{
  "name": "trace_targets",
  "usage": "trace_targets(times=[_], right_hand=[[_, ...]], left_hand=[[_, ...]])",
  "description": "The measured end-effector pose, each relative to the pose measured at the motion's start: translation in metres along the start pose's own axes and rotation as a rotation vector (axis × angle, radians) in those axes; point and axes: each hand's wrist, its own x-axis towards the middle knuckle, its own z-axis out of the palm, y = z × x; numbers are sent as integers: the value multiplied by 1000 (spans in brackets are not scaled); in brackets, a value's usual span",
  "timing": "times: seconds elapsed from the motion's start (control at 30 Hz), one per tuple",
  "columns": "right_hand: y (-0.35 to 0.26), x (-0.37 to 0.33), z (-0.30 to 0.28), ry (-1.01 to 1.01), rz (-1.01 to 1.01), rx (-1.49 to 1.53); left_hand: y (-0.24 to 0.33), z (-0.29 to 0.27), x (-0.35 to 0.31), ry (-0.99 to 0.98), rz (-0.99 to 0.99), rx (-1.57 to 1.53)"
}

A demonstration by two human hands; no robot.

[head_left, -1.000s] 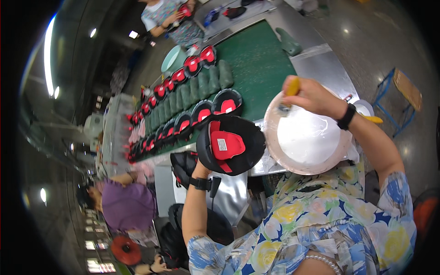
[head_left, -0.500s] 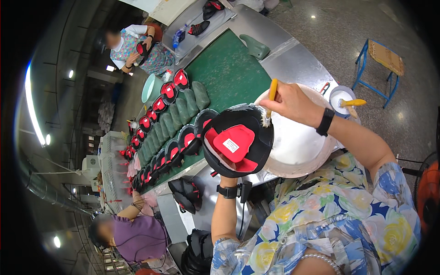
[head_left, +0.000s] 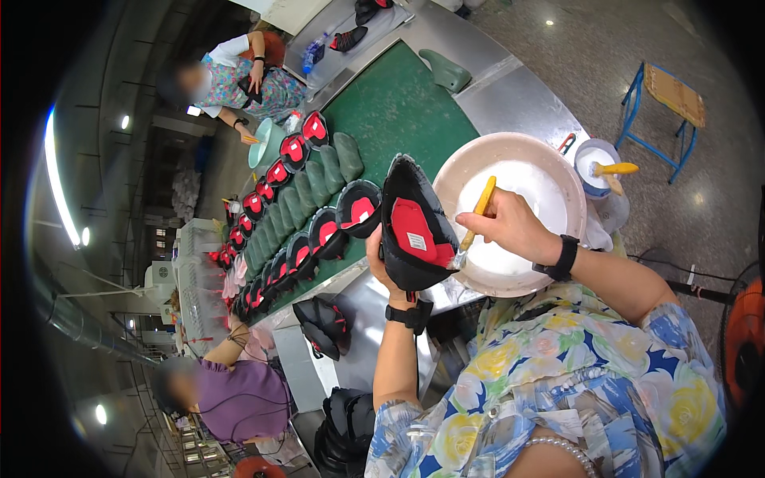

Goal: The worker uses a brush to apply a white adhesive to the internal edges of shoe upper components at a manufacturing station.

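Note:
My left hand (head_left: 382, 267) grips a black shoe upper (head_left: 421, 269) with a red lining and a white label, its opening turned toward me. A whitish coat shows along part of its rim. Between the fingers of my right hand (head_left: 516, 227) is a brush (head_left: 485, 197) with a yellow handle, its bristles touching the upper's lower right edge. Under the right hand sits a wide pale basin (head_left: 456, 159) of white liquid. Beyond it, a small pot (head_left: 585, 177) of white stuff holds a second yellow-handled brush (head_left: 618, 168).
Rows of black-and-red uppers (head_left: 358, 209) and green shoe lasts (head_left: 317, 182) lie on a green conveyor belt (head_left: 398, 95). More black uppers (head_left: 323, 327) rest left of my forearm. Two co-workers sit across and at left. A stool (head_left: 673, 95) and an orange fan (head_left: 743, 342) stand at right.
The upper has turned in my left hand and now looks narrower. My right hand has brought the brush down from its top right rim to its lower right edge.

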Motion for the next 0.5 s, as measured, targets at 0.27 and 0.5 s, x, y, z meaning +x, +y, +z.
trace_targets(times=[0.27, 0.5], right_hand=[[-5, 20, -37, 74, -544, -159], [-40, 24, -6, -248, -1018, -186]], left_hand=[[33, -18, 24, -199, -803, -556], [13, 3, -37, -532, -768, -1150]])
